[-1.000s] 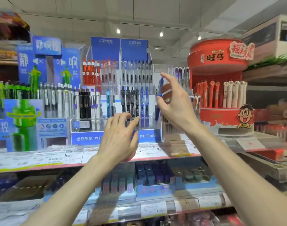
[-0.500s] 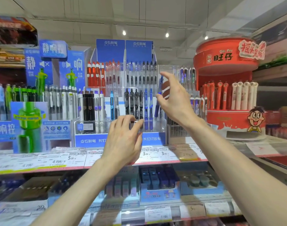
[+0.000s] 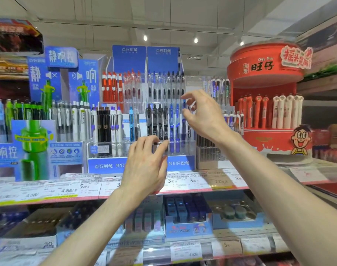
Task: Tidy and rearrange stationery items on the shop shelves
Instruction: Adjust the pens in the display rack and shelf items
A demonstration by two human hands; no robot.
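blue pen (image 3: 184, 112), upright at the end of its row in the clear display rack (image 3: 190, 148) on the shop shelf, sits between thumb and forefinger of the right hand (image 3: 203, 114), whose grip looks pinched on its upper barrel, though blur leaves contact uncertain. the left hand (image 3: 146, 166), below that grip, rests loose fingers on the rack front. light, stiff, slick plastic; best held at the rubber sleeve.

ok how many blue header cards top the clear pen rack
2, side by side: left card above the red pens, right card beside it; none look hidden.
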